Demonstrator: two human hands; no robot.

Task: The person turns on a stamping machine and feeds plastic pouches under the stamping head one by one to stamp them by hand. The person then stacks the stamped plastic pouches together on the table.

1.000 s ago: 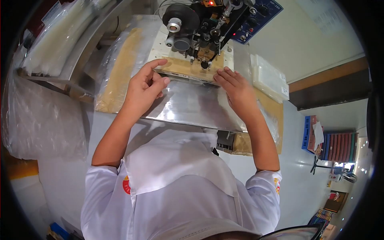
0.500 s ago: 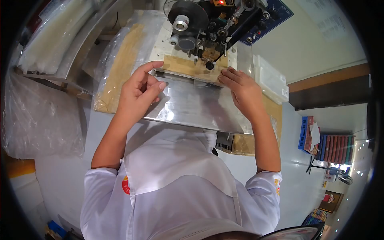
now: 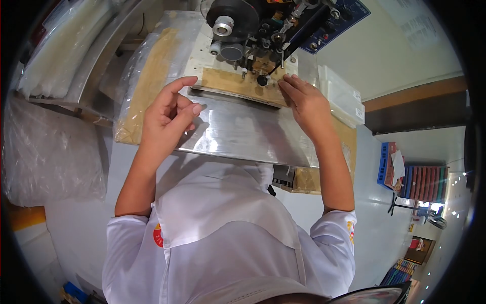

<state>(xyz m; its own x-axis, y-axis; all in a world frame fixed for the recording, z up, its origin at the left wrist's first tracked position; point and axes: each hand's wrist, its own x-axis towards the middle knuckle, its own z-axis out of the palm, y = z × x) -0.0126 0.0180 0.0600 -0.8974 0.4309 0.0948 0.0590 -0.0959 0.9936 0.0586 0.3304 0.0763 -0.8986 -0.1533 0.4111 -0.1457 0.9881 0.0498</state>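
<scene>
My left hand (image 3: 169,112) hovers over the left part of a shiny metal tabletop (image 3: 228,134). Its index finger points toward the machine's base, thumb apart and the other fingers curled; I see nothing in it. At the right end of the tan-taped base plate (image 3: 223,82), my right hand (image 3: 306,104) rests with fingers stretched out together; what lies beneath its fingertips is hidden. Above the plate stands a machine with a dark reel (image 3: 235,20), rollers and a black knob (image 3: 262,80) close to my right fingertips.
A stack of clear plastic packs (image 3: 340,96) lies right of the machine. Plastic-wrapped bundles (image 3: 66,55) sit on a metal shelf at left, a large clear bag (image 3: 50,152) below. A blue control panel (image 3: 336,23) stands behind. Blue and red crates (image 3: 387,164) are far right.
My right hand has shifted slightly up along the plate's right end. A small greyish patch at the plate's front edge no longer shows. The left hand keeps its pose; the view has shifted slightly.
</scene>
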